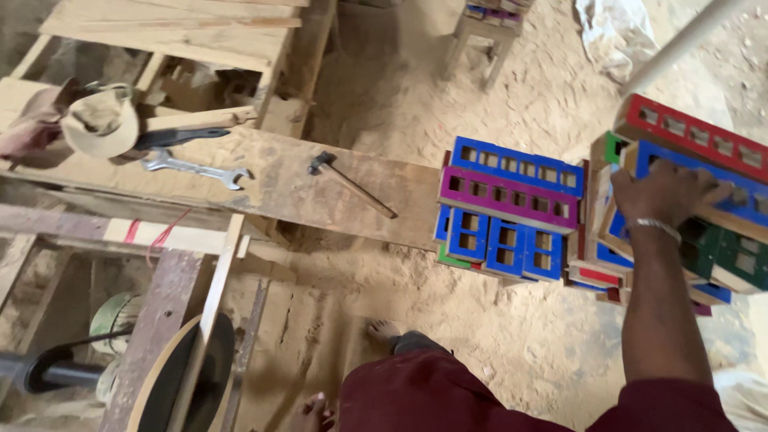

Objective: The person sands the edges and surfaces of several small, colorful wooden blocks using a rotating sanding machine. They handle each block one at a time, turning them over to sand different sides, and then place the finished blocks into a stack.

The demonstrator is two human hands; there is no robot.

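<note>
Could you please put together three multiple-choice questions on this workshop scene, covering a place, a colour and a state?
1. Where does the hammer lie?
A. on the wooden plank
B. on the sandy floor
C. on top of the frame stack

2. What colour is the topmost frame of the stack left of the hand?
A. green
B. blue
C. yellow

3. What is the right hand doing?
A. hanging free
B. holding the spanner
C. pressing on the coloured frames at the right

Answers: 1 A, it rests on the plank, right of the spanner. 2 B, blue sits above a purple frame. 3 C, its fingers spread over the frames.
</note>
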